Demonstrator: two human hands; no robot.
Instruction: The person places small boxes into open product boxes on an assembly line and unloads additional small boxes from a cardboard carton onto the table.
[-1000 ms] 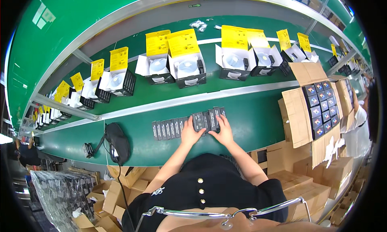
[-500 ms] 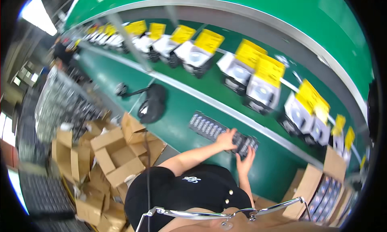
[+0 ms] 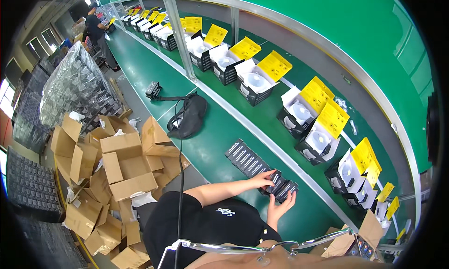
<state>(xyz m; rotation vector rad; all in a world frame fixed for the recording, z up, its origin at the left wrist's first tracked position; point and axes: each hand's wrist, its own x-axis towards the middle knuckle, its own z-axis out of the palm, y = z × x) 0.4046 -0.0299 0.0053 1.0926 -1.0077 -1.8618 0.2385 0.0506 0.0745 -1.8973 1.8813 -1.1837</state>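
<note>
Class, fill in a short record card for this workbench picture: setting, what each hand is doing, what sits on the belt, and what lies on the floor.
Setting: green conveyor bench, seen from above
Left hand: resting on a row of flat black packets
Right hand: touching the near end of the same row
On the belt: open boxes with yellow flaps, in a line
Also on the bench: black pouch bag
Floor: heap of opened cardboard cartons
Far end: another person at the line
</note>
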